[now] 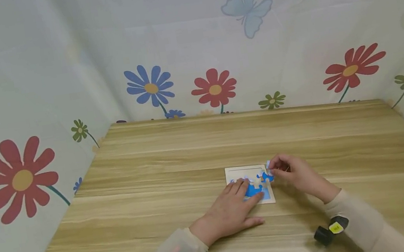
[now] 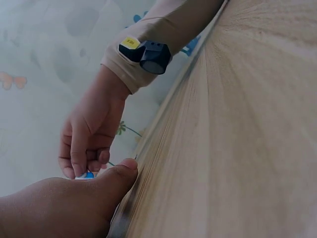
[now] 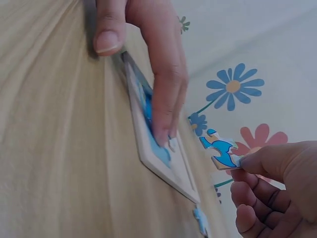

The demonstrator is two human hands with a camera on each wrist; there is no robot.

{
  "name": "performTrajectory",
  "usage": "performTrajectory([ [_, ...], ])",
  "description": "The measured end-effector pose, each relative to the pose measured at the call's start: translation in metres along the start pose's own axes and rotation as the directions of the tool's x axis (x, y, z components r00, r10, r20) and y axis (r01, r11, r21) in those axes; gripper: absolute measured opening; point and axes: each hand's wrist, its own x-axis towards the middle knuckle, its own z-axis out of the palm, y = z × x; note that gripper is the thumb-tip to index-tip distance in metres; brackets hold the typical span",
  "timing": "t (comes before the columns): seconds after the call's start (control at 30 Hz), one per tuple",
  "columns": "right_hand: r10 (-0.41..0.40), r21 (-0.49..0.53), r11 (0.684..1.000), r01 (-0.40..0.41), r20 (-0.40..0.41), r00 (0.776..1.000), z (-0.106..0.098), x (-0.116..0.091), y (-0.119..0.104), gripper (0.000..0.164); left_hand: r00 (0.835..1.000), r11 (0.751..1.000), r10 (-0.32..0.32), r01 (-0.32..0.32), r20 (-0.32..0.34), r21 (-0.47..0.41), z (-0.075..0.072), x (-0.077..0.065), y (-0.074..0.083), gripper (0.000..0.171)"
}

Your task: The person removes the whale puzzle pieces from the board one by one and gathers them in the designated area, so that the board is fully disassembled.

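Note:
A small jigsaw puzzle tray [image 1: 232,169] with a pale wooden frame lies on the table, partly filled with blue pieces [image 1: 252,191]. Across its left side rests my left hand [image 1: 227,210], fingers extended over the pieces and hiding part of them. Thumb and index finger of my right hand [image 1: 297,172] pinch a blue and white jigsaw piece [image 3: 222,151], held up off the tray near its right edge. The right hand's other fingers curl loosely below, seen in the right wrist view. Another light blue piece [image 3: 200,219] lies beside the tray's far corner.
The wooden table [image 1: 175,156] extends around the tray on all sides. Behind it hangs a white cloth [image 1: 188,36] printed with flowers and a butterfly. Black wrist cameras [image 1: 331,230] sit on the sleeves, low over the tabletop.

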Motion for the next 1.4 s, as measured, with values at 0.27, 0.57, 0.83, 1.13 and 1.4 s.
performTrajectory([
  [0.27, 0.020, -0.001, 1.000, -0.020, 0.006, 1.000, -0.020, -0.004, -0.003, 0.009, 1.000, 1.000, -0.001, 0.001, 0.007, -0.011, 0.000, 0.000, -0.001, 0.063],
  [0.57, 0.090, -0.031, 0.996, -0.089, 0.031, 0.995, -0.038, -0.012, 0.006, 0.012, 1.000, 1.000, 0.005, -0.005, 0.003, 0.002, 0.002, 0.001, -0.001, 0.063],
  [0.83, 0.136, -0.041, 0.990, -0.133, 0.075, 0.988, -0.051, -0.017, 0.014, 0.015, 1.000, 1.000, 0.003, -0.003, 0.004, 0.007, 0.003, 0.001, -0.001, 0.062],
  [1.13, 0.121, -0.009, 0.993, -0.121, 0.116, 0.986, -0.060, -0.026, 0.030, 0.010, 1.000, 1.000, -0.001, 0.001, -0.001, 0.008, 0.002, 0.001, -0.001, 0.062],
  [1.4, 0.167, -0.068, 0.985, -0.159, 0.126, 0.978, -0.063, -0.031, 0.037, 0.006, 1.000, 1.000, -0.002, 0.002, 0.007, -0.004, 0.002, 0.001, -0.001, 0.062],
])
